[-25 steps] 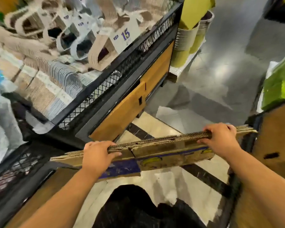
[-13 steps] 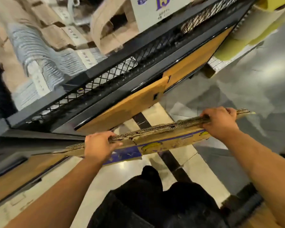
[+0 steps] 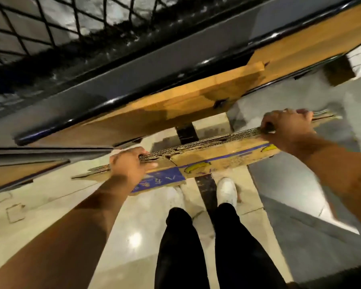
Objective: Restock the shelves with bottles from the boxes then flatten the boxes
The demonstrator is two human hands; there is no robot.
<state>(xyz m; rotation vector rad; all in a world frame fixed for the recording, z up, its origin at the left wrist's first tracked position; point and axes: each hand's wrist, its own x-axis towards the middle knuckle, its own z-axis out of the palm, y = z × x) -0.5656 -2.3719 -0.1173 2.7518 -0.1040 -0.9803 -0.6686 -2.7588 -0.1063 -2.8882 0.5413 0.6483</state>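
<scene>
Boxes: flattened cardboard [image 3: 206,157], several sheets pressed into one stack, held on edge in the air in front of me, above the floor and my feet, slanting from lower left up to the right
Top edge: bare corrugated flutes in layers, ragged near the middle
Near face: brown board with a blue panel bearing faint writing at the left, a thin blue line running right from it, and yellow banana pictures; a seam splits two flaps just right of my left hand
Left hand [image 3: 129,165]: clamped on the top edge near the left end, fingers curled over the far side, thumb lying along the near face; a tapering bit of board sticks out past it
Right hand [image 3: 286,128]: clenched round the top edge near the right end, fingers wrapped over it; a short, blurred tip of board pokes out beyond
Shelf [image 3: 175,101]: wooden base panel under a black rail, just beyond the boxes, apart from them
Mesh [image 3: 50,28]: black wire grid above the rail, goods behind it too blurred to tell
Floor [image 3: 133,226]: glossy pale tiles with a dark stripe [image 3: 204,186] running under the boxes
Legs [image 3: 238,247]: black trousers, one white shoe [image 3: 226,190] below the boxes
</scene>
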